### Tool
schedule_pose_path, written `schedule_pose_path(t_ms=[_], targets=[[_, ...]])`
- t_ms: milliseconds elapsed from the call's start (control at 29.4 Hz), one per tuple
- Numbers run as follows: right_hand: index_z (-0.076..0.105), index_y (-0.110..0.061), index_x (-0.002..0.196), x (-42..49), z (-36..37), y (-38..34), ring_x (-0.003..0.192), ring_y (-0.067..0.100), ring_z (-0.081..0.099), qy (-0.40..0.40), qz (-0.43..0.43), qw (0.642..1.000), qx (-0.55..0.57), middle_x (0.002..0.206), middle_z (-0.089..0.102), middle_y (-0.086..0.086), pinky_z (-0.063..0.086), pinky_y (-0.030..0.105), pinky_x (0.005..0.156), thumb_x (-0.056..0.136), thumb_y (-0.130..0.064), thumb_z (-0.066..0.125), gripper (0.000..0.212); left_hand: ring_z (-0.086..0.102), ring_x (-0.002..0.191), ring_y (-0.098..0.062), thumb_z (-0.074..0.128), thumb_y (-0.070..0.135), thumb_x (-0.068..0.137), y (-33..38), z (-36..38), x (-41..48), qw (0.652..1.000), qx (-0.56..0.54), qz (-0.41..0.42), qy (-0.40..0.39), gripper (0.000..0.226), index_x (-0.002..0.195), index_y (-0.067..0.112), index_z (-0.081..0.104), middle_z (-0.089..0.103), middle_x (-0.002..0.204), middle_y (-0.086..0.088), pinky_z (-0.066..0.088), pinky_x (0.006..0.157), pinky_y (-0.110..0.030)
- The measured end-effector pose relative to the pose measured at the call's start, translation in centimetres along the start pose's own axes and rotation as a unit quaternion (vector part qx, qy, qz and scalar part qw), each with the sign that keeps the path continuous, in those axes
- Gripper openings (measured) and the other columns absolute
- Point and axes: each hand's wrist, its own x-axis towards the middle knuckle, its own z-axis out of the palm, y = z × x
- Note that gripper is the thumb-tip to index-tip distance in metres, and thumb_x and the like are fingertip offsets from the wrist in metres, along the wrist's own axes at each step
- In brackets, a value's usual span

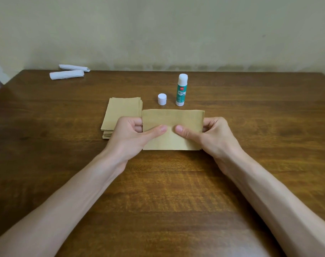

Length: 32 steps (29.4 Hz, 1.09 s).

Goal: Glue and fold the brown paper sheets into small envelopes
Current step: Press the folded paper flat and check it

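A: Folded brown sheet (pixel 173 130) on table (pixel 158 191), beside stack (pixel 120 115). Left hand (pixel 132 135), right hand (pixel 212 135) pinch its ends.

B: Glue seam unseen; uneven thumb pressure could skew the crease.

The paper sheet (pixel 173 117) pinched in the fingers of the left hand (pixel 129 135) and right hand (pixel 212 134) is plain tan brown, and the stack (pixel 123 112) just beyond the left fingers is the same tan. Beyond the fingertips, the glue stick (pixel 181 92) is white with a green label and small red mark, the cap (pixel 162 99) beside it plain white. The table (pixel 167 191) under the fingers is dark brown with streaky wood grain; the paper rolls (pixel 67 74) far beyond the left fingers are white.
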Motion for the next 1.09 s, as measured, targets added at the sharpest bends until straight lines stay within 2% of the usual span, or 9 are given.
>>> schedule_pose_path(t_ms=[204, 340, 408, 511, 647, 749, 885, 987, 1089], targets=[[0.083, -0.012, 0.104, -0.1, -0.6, -0.1, 0.093, 0.019, 0.08, -0.013, 0.009, 0.999, 0.03, 0.097, 0.082, 0.006, 0.064, 0.034, 0.087, 0.088, -0.023, 0.083, 0.02, 0.078, 0.099, -0.013, 0.086, 0.019, 0.082, -0.2, -0.1, 0.2, 1.0, -0.002, -0.008, 0.0, 0.028, 0.108, 0.012, 0.079, 0.082, 0.1, -0.001, 0.058, 0.098, -0.039], [0.083, -0.011, 0.106, -0.1, -0.7, -0.3, 0.097, 0.023, 0.079, -0.015, 0.015, 0.999, 0.034, 0.099, 0.082, 0.008, 0.063, 0.042, 0.094, 0.09, -0.024, 0.08, 0.021, 0.077, 0.1, -0.012, 0.086, 0.02, 0.082, -0.3, -0.2, 0.3, 1.0, 0.002, -0.009, -0.002, 0.029, 0.109, 0.012, 0.08, 0.082, 0.101, -0.001, 0.057, 0.101, -0.04], [0.085, -0.016, 0.091, -0.3, -0.9, -0.6, 0.099, 0.024, 0.079, -0.027, 0.016, 0.999, 0.031, 0.094, 0.082, 0.006, 0.062, 0.043, 0.095, 0.092, -0.024, 0.079, 0.01, 0.077, 0.101, -0.012, 0.086, 0.02, 0.082, -0.2, -0.3, 0.3, 1.0, 0.006, -0.01, -0.004, 0.03, 0.11, 0.013, 0.08, 0.081, 0.102, -0.001, 0.057, 0.101, -0.04], [0.07, -0.025, 0.048, -0.4, -1.2, -0.9, 0.102, 0.027, 0.078, -0.039, 0.003, 0.999, 0.005, 0.079, 0.078, 0.001, 0.062, 0.045, 0.097, 0.096, -0.022, 0.075, 0.048, 0.077, 0.1, -0.012, 0.086, 0.021, 0.081, -0.2, -0.5, 0.4, 1.0, 0.009, -0.015, -0.005, 0.03, 0.11, 0.013, 0.08, 0.081, 0.102, 0.0, 0.057, 0.101, -0.041], [0.064, -0.023, 0.042, -0.4, -1.2, -0.9, 0.101, 0.029, 0.078, -0.032, -0.007, 0.999, 0.01, 0.083, 0.078, 0.008, 0.064, 0.041, 0.092, 0.095, -0.021, 0.076, 0.054, 0.077, 0.101, -0.012, 0.087, 0.023, 0.081, -0.3, -0.4, 0.4, 1.0, 0.009, -0.014, -0.004, 0.03, 0.109, 0.014, 0.08, 0.081, 0.102, 0.001, 0.056, 0.102, -0.041], [0.071, -0.019, 0.054, -0.2, -1.2, -0.7, 0.099, 0.03, 0.078, -0.01, -0.01, 1.0, 0.011, 0.089, 0.08, 0.012, 0.065, 0.037, 0.086, 0.093, -0.022, 0.078, 0.04, 0.076, 0.104, -0.013, 0.084, 0.023, 0.084, -0.3, -0.3, 0.4, 1.0, -0.012, -0.021, -0.016, 0.03, 0.112, 0.013, 0.079, 0.081, 0.106, 0.0, 0.054, 0.106, -0.041], [0.081, -0.01, 0.09, -0.2, -1.2, -0.5, 0.096, 0.026, 0.078, -0.018, -0.004, 0.999, 0.03, 0.096, 0.081, 0.011, 0.063, 0.041, 0.091, 0.093, -0.026, 0.079, 0.016, 0.074, 0.112, -0.013, 0.082, 0.036, 0.081, -0.3, -0.3, 0.5, 0.995, -0.026, -0.067, -0.068, 0.043, 0.119, 0.018, 0.076, 0.08, 0.114, 0.003, 0.051, 0.109, -0.043], [0.081, -0.011, 0.11, -0.5, -0.7, -0.7, 0.1, 0.026, 0.078, -0.042, -0.008, 0.997, 0.057, 0.104, 0.081, 0.01, 0.062, 0.037, 0.09, 0.092, -0.026, 0.08, 0.024, 0.073, 0.112, -0.013, 0.083, 0.026, 0.086, -0.5, 0.1, 0.1, 0.998, -0.028, -0.035, -0.053, 0.037, 0.121, 0.017, 0.076, 0.079, 0.115, 0.002, 0.053, 0.107, -0.042], [0.082, -0.011, 0.11, -0.6, 0.2, -0.4, 0.101, 0.026, 0.078, -0.043, -0.01, 0.998, 0.055, 0.104, 0.081, 0.008, 0.063, 0.038, 0.092, 0.085, -0.025, 0.086, 0.029, 0.073, 0.111, -0.01, 0.082, 0.022, 0.088, -0.5, 0.6, -0.2, 0.999, -0.021, -0.001, -0.034, 0.03, 0.117, 0.017, 0.079, 0.08, 0.113, 0.003, 0.053, 0.107, -0.039]])
